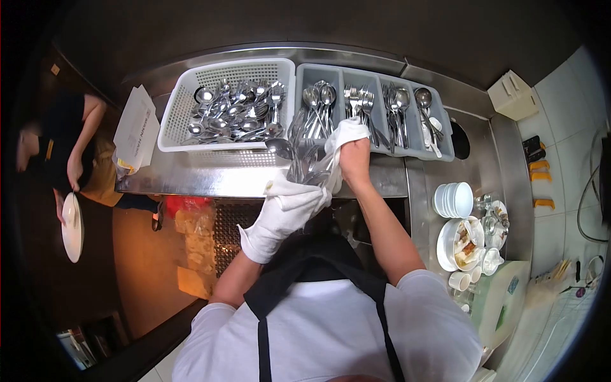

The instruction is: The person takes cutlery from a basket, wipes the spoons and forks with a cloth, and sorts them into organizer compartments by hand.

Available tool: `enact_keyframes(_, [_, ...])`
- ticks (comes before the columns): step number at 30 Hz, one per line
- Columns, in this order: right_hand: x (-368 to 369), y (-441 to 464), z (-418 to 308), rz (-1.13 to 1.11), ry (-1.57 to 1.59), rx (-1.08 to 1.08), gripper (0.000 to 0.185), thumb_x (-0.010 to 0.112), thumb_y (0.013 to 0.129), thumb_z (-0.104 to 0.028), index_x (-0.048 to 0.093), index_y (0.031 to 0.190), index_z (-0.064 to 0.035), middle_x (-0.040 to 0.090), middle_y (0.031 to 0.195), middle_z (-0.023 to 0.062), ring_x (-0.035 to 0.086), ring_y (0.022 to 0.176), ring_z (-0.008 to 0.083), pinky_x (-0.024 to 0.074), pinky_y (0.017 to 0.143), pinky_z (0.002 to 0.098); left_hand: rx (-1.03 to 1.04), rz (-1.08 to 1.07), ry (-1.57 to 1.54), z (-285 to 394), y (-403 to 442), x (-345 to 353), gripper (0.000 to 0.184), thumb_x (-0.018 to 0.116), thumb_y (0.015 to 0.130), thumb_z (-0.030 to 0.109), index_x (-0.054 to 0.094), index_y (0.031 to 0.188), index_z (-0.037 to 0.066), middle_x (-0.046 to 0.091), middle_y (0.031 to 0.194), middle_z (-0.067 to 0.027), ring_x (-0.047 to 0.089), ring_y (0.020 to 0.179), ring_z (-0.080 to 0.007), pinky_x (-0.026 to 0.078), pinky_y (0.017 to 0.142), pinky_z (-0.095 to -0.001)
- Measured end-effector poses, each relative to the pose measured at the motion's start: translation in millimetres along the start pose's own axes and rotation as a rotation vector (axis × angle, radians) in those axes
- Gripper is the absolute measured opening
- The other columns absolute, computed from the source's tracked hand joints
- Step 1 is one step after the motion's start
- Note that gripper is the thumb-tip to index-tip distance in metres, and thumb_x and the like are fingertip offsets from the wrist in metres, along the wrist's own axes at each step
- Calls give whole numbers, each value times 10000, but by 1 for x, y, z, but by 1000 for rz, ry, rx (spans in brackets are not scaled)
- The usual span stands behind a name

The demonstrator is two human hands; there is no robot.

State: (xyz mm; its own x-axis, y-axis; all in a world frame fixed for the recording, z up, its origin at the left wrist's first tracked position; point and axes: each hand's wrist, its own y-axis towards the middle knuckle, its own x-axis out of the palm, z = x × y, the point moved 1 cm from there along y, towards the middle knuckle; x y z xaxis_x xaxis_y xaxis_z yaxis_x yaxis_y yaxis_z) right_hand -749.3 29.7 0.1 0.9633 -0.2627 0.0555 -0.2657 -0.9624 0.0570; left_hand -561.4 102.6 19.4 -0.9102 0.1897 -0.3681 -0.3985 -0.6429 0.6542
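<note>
My left hand (280,213), covered by a white glove or cloth, grips a bunch of cutlery (298,153) that points up and away from me. Spoons and other metal pieces show in that bunch; the handles are hidden. Closed around a white cloth (349,132), my right hand (354,158) is just right of the bunch, and the cloth hangs down against it. Beyond my left hand stands a white perforated basket (181,121) heaped with mixed cutlery. A grey divided cutlery tray (445,137) lies beyond my right hand, with spoons (320,99), forks (359,100) and ladles in its compartments.
Both containers stand on a steel counter (210,173). At right are stacked white bowls (453,200), a bowl with food scraps (449,245), cups and glassware. A white box (137,130) stands left. Farther left, another person (70,140) holds a white plate (73,232).
</note>
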Motion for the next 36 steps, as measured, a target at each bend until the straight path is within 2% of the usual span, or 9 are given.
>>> enact_keyframes(3, [18, -24, 25, 101, 220, -1, 158, 479, 986, -113, 562, 984, 21, 633, 956, 71, 585, 826, 150, 473, 697, 313, 30, -11, 134, -2, 2, 7, 137, 725, 771, -52, 728, 904, -18, 728, 841, -127, 707, 721, -207, 567, 672, -284])
enact_keyframes(5, [24, -45, 38, -33, 227, 147, 175, 466, 991, -121, 570, 1019, 18, 622, 985, 74, 582, 877, 149, 476, 764, 307, -512, 188, -443, -3, -5, 22, 103, 692, 824, -21, 712, 921, -50, 711, 783, -118, 687, 647, -202, 559, 615, -291])
enact_keyframes(11, [9, -45, 32, -39, 144, 161, 233, 428, 1023, -161, 594, 1023, 3, 634, 970, 80, 591, 900, 158, 476, 811, 305, -215, -33, -182, -34, -8, 25, 241, 618, 901, -19, 599, 1138, -55, 670, 946, -120, 654, 779, -163, 545, 656, -264])
enact_keyframes(15, [-7, -19, 23, -124, 302, 292, 309, 433, 1030, -280, 580, 986, -13, 647, 906, 90, 631, 777, 190, 528, 718, 363, -526, 189, -611, 0, 18, 30, 69, 641, 849, -17, 629, 914, 0, 632, 819, -65, 621, 772, -172, 498, 693, -294])
enact_keyframes(18, [-22, -3, 8, -269, 584, 524, 326, 450, 1025, -339, 566, 963, -41, 632, 893, 79, 633, 788, 177, 543, 703, 366, -445, 52, -189, 5, 20, 24, 106, 680, 789, 2, 617, 862, 45, 590, 802, -42, 576, 786, -186, 441, 685, -329])
enact_keyframes(24, [-1, -34, -8, -366, -51, -267, 264, 620, 885, -132, 578, 1118, -15, 629, 991, 52, 614, 943, 184, 492, 853, 310, 41, -132, 461, -1, 31, 13, 217, 776, 658, 81, 640, 825, 106, 589, 774, -24, 556, 769, -214, 384, 692, -360])
enact_keyframes(30, [-34, 15, -18, 85, -375, -373, 151, 547, 852, -21, 631, 962, 39, 680, 922, 183, 660, 876, 312, 512, 802, 375, 27, -15, 315, 11, 23, 6, 158, 795, 659, 20, 668, 713, 97, 627, 741, -36, 570, 705, -220, 405, 658, -351])
enact_keyframes(34, [-1, -6, -2, 84, -80, 22, 186, 524, 934, -108, 613, 1024, 29, 683, 953, 128, 648, 899, 259, 498, 825, 384, -77, 16, 230, 22, 24, 3, 137, 776, 694, 23, 657, 735, 76, 619, 739, -57, 562, 694, -230, 415, 657, -359])
enact_keyframes(36, [27, -26, 25, 15, -121, -172, 245, 515, 973, -199, 600, 1055, 15, 673, 953, 112, 640, 899, 243, 498, 820, 374, -162, 107, 165, 8, 23, 9, 119, 764, 723, 35, 650, 733, 67, 615, 739, -70, 563, 702, -233, 420, 663, -363])
